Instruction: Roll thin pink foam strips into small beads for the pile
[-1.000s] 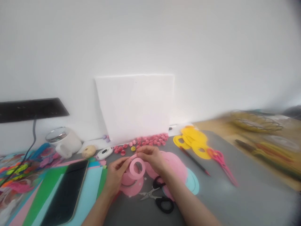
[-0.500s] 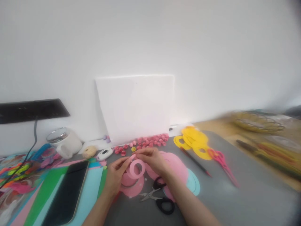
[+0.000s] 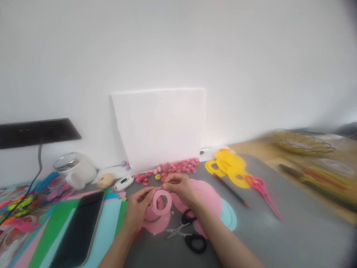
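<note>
Table (image 3: 279, 230): grey, strewn with paper.
Pink discs (image 3: 208, 197): lay flat, partly covered by the right wrist.
Left hand (image 3: 138, 208): pinched the ring's left rim.
Right hand (image 3: 181, 189): fingertips gripped its top rim.
Pink paper ring (image 3: 161, 201): held just above the discs, tilted up, open face toward the camera; round, no clear long axis.
Hidden: rim under the fingertips; edges blurred.

Bright white wall (image 3: 178, 44) behind a grey desk (image 3: 292, 230).
</note>
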Demonstrator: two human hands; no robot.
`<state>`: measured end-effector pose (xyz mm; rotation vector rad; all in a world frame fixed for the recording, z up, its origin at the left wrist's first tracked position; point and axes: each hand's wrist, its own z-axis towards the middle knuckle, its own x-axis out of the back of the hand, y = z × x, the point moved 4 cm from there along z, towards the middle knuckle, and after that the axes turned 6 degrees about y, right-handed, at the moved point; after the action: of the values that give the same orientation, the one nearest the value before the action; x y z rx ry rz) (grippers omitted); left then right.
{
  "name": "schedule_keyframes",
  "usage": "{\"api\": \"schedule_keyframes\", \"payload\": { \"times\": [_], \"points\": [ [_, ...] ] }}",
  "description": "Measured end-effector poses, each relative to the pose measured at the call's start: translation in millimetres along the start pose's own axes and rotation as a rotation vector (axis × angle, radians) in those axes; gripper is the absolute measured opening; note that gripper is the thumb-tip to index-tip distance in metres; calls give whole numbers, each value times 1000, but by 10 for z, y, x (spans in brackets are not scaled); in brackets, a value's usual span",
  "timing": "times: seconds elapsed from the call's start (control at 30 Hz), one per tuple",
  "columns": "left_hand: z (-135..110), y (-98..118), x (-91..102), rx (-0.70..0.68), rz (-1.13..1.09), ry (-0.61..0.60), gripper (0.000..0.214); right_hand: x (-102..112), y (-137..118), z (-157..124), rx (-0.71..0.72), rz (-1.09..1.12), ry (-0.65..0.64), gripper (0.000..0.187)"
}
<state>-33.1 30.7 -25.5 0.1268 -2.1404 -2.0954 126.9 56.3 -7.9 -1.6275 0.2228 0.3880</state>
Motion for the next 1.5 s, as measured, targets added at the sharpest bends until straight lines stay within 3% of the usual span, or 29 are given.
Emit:
{"api": "schedule_keyframes", "payload": {
  "times": [0.23, 0.37, 1.2, 1.5],
  "points": [
    [14, 4, 2, 30, -69, 41, 36, 3, -4, 1, 28, -45, -74, 18],
    [31, -10, 5, 36, -100, 45, 38, 20, 3, 11, 13, -62, -40, 24],
    [-15, 48, -42, 65, -144, -45, 30, 31, 2, 29, 58, -27, -17, 19],
    [43, -13, -5, 74, -225, -10, 29, 51, 57, 58, 60, -33, -41, 25]
  ]
}}
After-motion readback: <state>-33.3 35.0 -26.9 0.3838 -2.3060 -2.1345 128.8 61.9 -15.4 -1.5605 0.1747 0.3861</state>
